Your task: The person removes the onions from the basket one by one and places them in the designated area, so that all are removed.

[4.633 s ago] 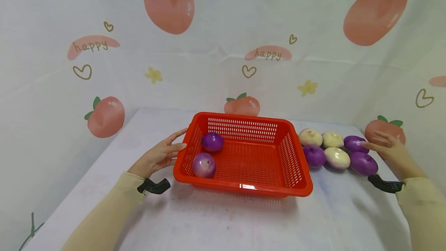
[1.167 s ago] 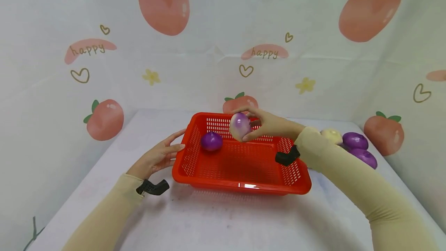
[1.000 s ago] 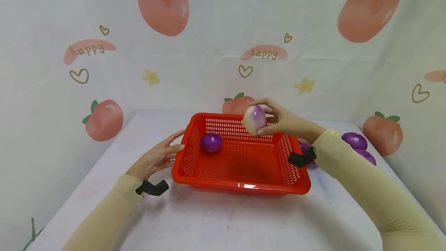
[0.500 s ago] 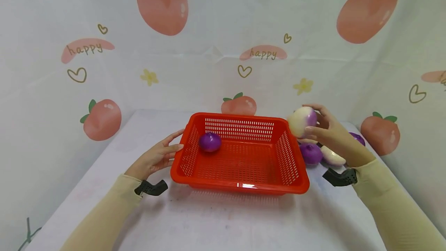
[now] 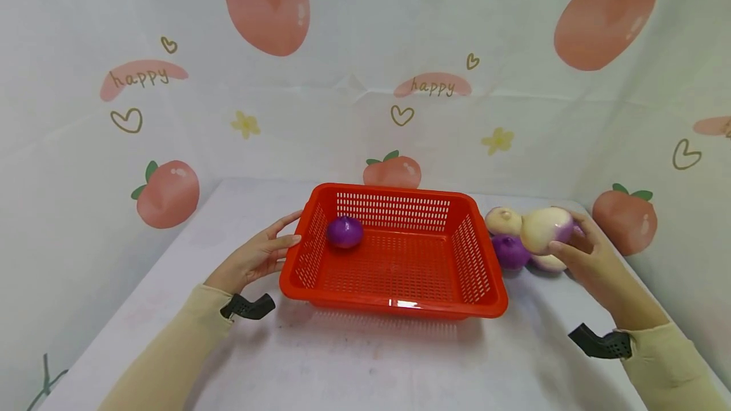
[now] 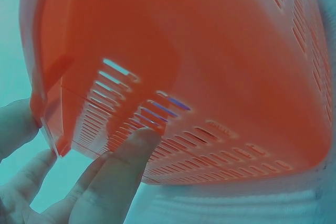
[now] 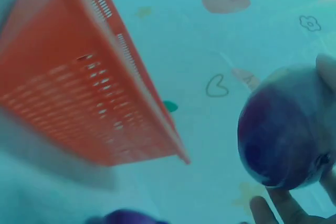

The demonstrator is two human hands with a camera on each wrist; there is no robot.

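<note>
In the head view, my left hand (image 5: 251, 259) holds the left side of the red basket (image 5: 400, 309); its thumb and fingers meet the rim and wall. The left wrist view shows a fingertip (image 6: 142, 137) against the slotted wall (image 6: 226, 77). One purple onion (image 5: 345, 232) lies in the basket's far left corner. My right hand (image 5: 599, 265) grips a white-and-purple onion (image 5: 542, 230) beside the basket, over the group of onions. In the right wrist view, this onion (image 7: 283, 129) sits between the fingers, its purple side towards the camera.
Right of the basket lie a white onion (image 5: 501, 219), a purple onion (image 5: 511, 252) and another white onion (image 5: 549, 264), partly covered. My right hand hides more of that group. A fruit-printed cloth (image 5: 342, 94) hangs behind the table (image 5: 342, 366).
The white-and-purple onion, in the basket's near left corner at first, has been lifted out and carried right by my right hand. It has come lower, over the group. My left hand stays put.
</note>
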